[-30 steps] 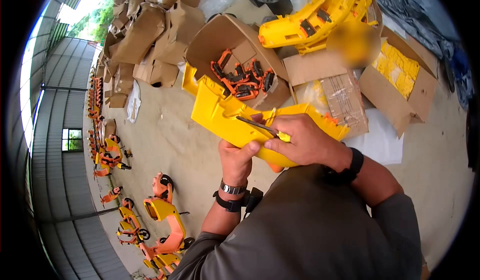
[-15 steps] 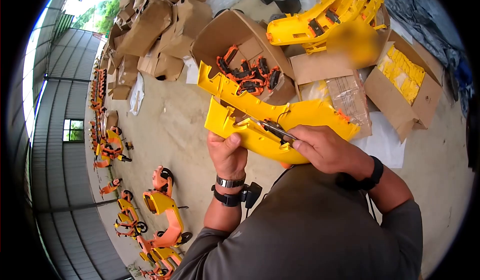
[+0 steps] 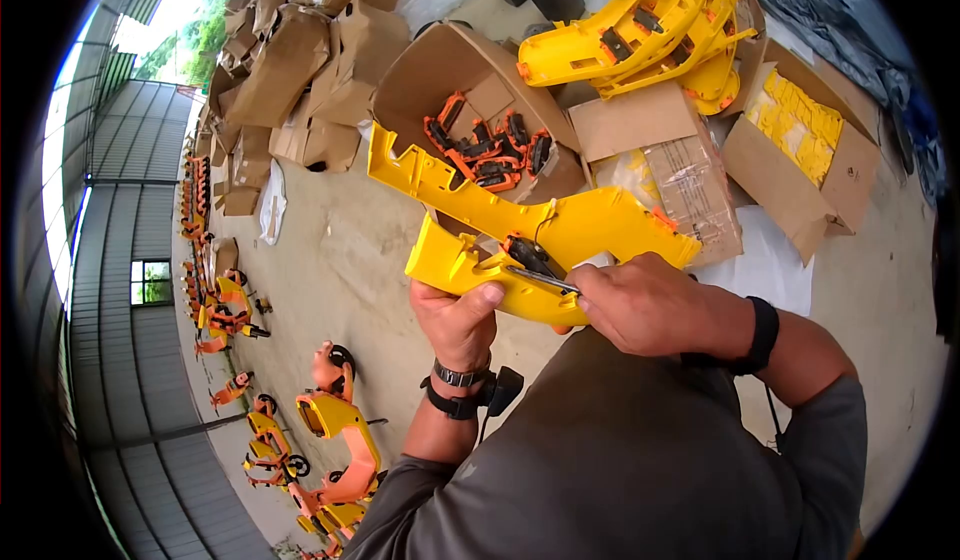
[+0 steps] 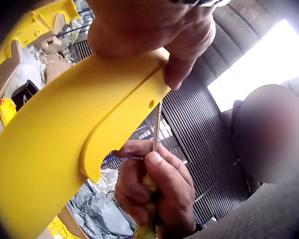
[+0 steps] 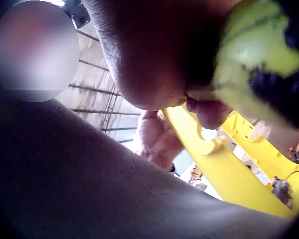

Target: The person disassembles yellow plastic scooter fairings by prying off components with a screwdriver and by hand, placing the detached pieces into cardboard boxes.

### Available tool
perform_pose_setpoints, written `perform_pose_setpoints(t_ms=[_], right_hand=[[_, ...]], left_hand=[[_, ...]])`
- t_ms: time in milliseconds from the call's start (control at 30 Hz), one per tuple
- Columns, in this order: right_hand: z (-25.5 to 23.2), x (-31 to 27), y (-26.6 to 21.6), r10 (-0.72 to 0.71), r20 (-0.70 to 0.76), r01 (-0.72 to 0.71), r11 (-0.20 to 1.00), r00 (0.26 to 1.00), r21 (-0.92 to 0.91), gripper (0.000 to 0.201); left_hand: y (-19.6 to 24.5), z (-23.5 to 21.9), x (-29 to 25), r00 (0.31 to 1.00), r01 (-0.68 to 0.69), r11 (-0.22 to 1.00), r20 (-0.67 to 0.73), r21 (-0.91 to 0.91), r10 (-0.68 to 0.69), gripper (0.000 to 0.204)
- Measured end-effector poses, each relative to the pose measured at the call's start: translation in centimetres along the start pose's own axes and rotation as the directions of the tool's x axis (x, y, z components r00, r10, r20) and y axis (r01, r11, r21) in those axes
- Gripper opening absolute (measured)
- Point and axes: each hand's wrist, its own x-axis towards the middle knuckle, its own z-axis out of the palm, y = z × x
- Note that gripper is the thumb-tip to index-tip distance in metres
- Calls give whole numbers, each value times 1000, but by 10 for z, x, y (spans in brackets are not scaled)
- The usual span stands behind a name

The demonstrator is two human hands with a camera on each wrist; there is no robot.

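Note:
A curved yellow plastic scooter panel (image 3: 605,215) is held in front of the person's body, its hollow side facing up in the head view. My left hand (image 3: 455,325) grips its near left edge, the thumb on top. My right hand (image 3: 645,305) holds a screwdriver (image 3: 540,279), whose metal shaft points left along the near edge toward my left thumb. In the left wrist view the shaft (image 4: 157,124) rises to the panel's edge beside a small hole. The yellow-green and black handle (image 5: 259,55) fills the right wrist view's upper corner. Inside the panel sits a black part (image 3: 530,255) with a wire.
Beyond the panel stands a cardboard box (image 3: 400,85) with several orange-and-black parts (image 3: 490,145). More yellow panels (image 3: 570,55) are stacked at upper right, near an open carton (image 3: 800,210) of yellow pieces. Orange-and-yellow scooters (image 3: 340,420) line the floor at left.
My right hand has drawn back to the right with the screwdriver, away from my left thumb. The panel has tipped, so its inside and the black part show more.

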Motion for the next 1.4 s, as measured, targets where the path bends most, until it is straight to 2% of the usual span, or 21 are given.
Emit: perform_pose_setpoints(t_ms=[100,200,300,333,433,533,633,733,767,833,900,967,1067,1200,1300,1400], right_hand=[[2,1,1,1,5,-1,1000,1000,-25,22],[9,9,16,-24,-333,137,938,943,319,23],[6,34,10,-140,-506,290,929,851,230,26],[7,39,12,-157,-422,269,937,893,222,24],[10,45,-1,-49,-283,142,937,958,318,24],[21,48,-2,-107,-387,218,942,916,255,23],[27,52,-4,-108,-417,198,964,902,179,24],[30,50,0,23,-425,138,929,905,344,22],[26,50,0,36,-426,129,926,904,353,21],[13,52,3,54,-426,117,924,903,364,21],[4,51,3,169,-283,9,845,944,534,20],[-8,50,7,270,-120,-128,744,955,656,20],[-3,47,32,299,-110,-146,715,948,684,20],[-10,43,36,307,-131,-116,670,943,734,20],[-12,41,31,330,-157,-119,678,931,725,21],[-12,42,34,272,-145,-123,767,951,629,22]], left_hand=[[-2,-5,-2,1000,10,1000,6,3,-10,52],[-1,-7,-1,1000,20,1000,23,7,-20,52],[4,3,1,999,41,999,35,-7,-40,50],[7,4,1,998,54,998,41,-14,-54,50],[3,-3,-1,998,21,999,59,-43,-19,58],[1,-5,-1,998,8,999,60,-39,-6,56],[-1,-4,-4,1000,2,999,7,-34,-2,55],[-2,4,3,1000,19,1000,-17,-20,-20,53],[-3,4,4,999,31,999,-41,-14,-32,53],[-4,6,11,999,45,997,3,-67,-45,51],[-6,9,14,997,78,984,36,-159,-73,50],[-8,10,15,995,71,996,71,-54,-67,44],[-9,21,14,988,87,996,127,36,-91,41],[-13,34,13,993,58,992,98,109,-69,40],[-10,43,14,998,46,999,52,26,-47,36],[-16,41,12,996,-83,975,-5,207,86,28]])
